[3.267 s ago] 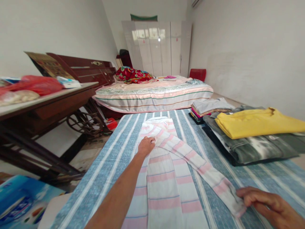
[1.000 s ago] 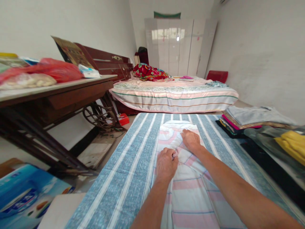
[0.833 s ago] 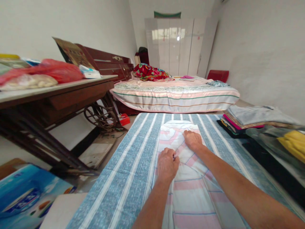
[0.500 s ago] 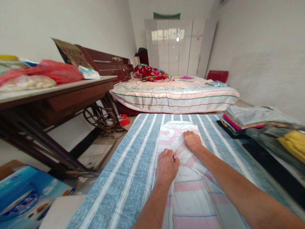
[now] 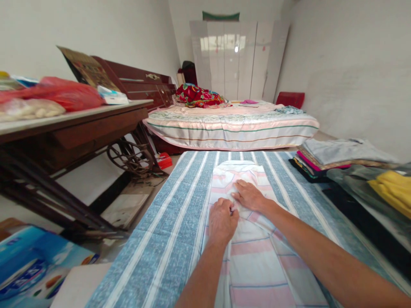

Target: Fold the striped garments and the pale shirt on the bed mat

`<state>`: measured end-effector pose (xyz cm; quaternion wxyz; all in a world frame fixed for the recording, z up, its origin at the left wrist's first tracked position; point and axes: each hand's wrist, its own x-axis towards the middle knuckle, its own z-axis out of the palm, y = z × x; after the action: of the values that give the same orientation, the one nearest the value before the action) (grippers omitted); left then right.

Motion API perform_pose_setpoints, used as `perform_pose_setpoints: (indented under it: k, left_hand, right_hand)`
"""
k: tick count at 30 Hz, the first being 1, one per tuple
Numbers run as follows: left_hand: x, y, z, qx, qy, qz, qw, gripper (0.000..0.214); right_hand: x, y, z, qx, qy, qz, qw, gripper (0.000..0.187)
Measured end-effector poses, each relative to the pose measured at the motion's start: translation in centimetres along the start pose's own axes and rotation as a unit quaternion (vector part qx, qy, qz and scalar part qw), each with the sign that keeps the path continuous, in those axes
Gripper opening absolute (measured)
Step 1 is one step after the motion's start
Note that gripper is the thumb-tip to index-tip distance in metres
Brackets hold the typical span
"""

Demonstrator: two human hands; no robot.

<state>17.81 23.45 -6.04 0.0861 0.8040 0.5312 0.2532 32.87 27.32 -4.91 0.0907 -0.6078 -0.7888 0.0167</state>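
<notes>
A long folded garment [image 5: 257,271], white with pink bands and thin blue lines, lies lengthwise on the blue-and-white striped sheet [image 5: 170,222]. Its exact kind is hard to make out. On its left edge rests my left hand [image 5: 223,220], fingers curled down and thumb pressed in on the cloth. A little farther up and to the right, my right hand [image 5: 250,196] lies flat on the upper part of the garment, fingers stretched out and thumb apart. Creases run through the cloth between and below the two hands.
Folded clothes [image 5: 340,156] are stacked at the right, beside a yellow cloth [image 5: 393,190]. A sewing-machine table [image 5: 96,124] stands at the left, with a blue carton [image 5: 41,265] below. Beyond are a second bed [image 5: 231,132] and a white wardrobe [image 5: 239,60].
My right hand has slid left and slightly down the garment, towards my left hand, and its fingers have stretched out. My left hand stays at the same spot on the cloth.
</notes>
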Motion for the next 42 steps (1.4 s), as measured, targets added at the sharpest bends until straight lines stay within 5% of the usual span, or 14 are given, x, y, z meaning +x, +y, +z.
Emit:
perform_pose_setpoints:
  k: [11, 26, 32, 37, 42]
  left_hand:
    - [0.2, 0.1, 0.0, 0.002, -0.003, -0.004, 1.0, 0.004]
    - [0.9, -0.2, -0.1, -0.012, -0.003, 0.002, 1.0, 0.004]
    - [1.1, -0.2, -0.2, 0.001, -0.016, -0.007, 1.0, 0.011]
    - [1.7, 0.1, -0.8, 0.027, -0.045, -0.019, 0.998, 0.012]
    - [2.6, 1.5, -2.2, 0.087, -0.069, -0.035, 0.993, 0.013]
  right_hand:
    - [0.2, 0.8, 1.3, 0.048, -0.023, 0.019, 0.998, 0.069]
    - [-2.8, 0.5, -1.5, 0.054, 0.037, 0.061, 0.996, 0.062]
    - [-10.1, 0.4, -3.9, 0.05, 0.093, 0.106, 0.989, 0.056]
    - [-18.4, -1.0, -2.7, 0.061, 0.083, 0.107, 0.989, 0.053]
    - [-22.5, -2.3, -2.2, 0.084, 0.069, 0.1, 0.989, 0.059]
